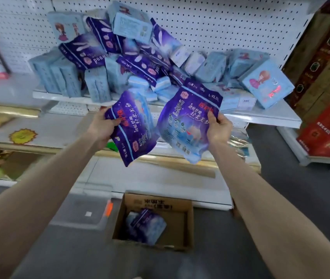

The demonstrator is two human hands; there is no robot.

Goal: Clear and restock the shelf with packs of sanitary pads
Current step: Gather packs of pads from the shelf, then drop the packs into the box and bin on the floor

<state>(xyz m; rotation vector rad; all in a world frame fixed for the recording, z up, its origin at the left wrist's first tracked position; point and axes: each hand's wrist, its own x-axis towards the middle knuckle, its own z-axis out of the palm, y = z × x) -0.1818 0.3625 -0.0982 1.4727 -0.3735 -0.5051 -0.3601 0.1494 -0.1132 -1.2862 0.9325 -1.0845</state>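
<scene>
A white shelf [277, 115] carries a jumbled heap of light-blue and purple pad packs [132, 57]. In front of the shelf, my left hand [102, 127] grips a purple pack [133, 127] by its left edge. My right hand [218, 128] holds a second purple pack [190, 119] by its right edge. Both packs hang in the air above the floor, close to each other. Down on the floor stands an open cardboard box [188, 224] with purple packs [146, 225] lying inside.
Stacked red and brown cartons [325, 77] stand at the right. Lower white shelves [45, 135] run below and to the left, with a yellow tag. A clear plastic bin [79, 214] sits left of the box. The floor is grey.
</scene>
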